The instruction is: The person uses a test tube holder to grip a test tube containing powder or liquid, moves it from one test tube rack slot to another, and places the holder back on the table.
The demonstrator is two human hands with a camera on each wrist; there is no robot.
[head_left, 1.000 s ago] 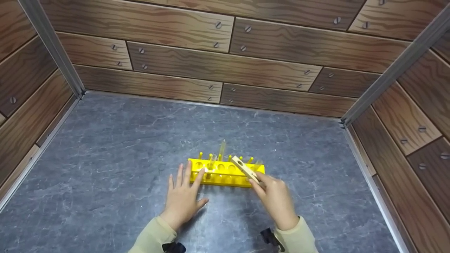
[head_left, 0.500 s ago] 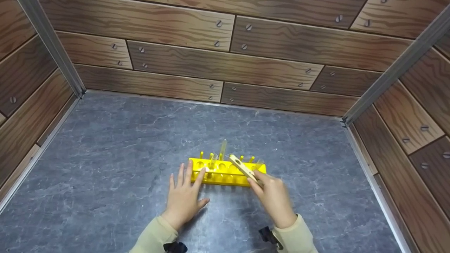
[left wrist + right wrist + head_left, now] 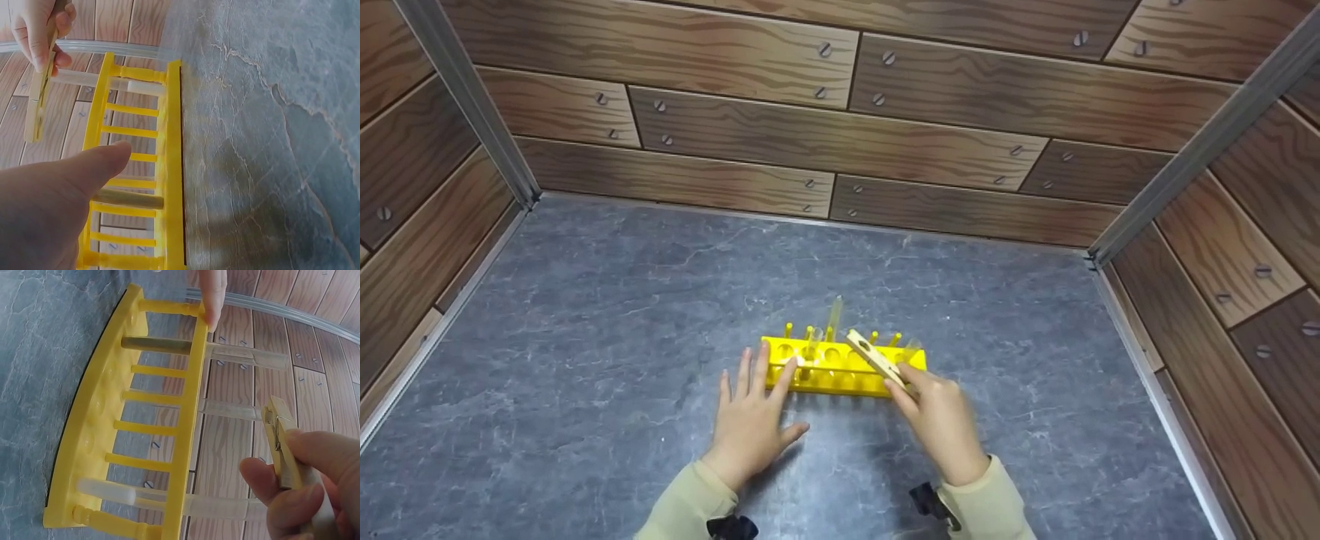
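Observation:
A yellow test tube rack (image 3: 832, 379) stands on the grey surface. My left hand (image 3: 754, 427) rests fingertips on its left end, fingers straight and spread. My right hand (image 3: 949, 424) grips a wooden test tube holder (image 3: 872, 354) by its handle, slanted over the right half of the rack. In the right wrist view the holder's tip overlaps the end of an empty test tube (image 3: 230, 409). One test tube with brownish contents (image 3: 157, 345) stands at the rack's left, and another with white contents (image 3: 107, 490) at its right end.
Several yellow pegs (image 3: 897, 340) rise along the rack's back edge. Wood-patterned walls (image 3: 735, 157) enclose the grey surface (image 3: 607, 300) at the back and both sides, with metal strips at the corners.
My right hand and the test tube holder have shifted slightly left along the rack. The left hand and the rack stay about where they were.

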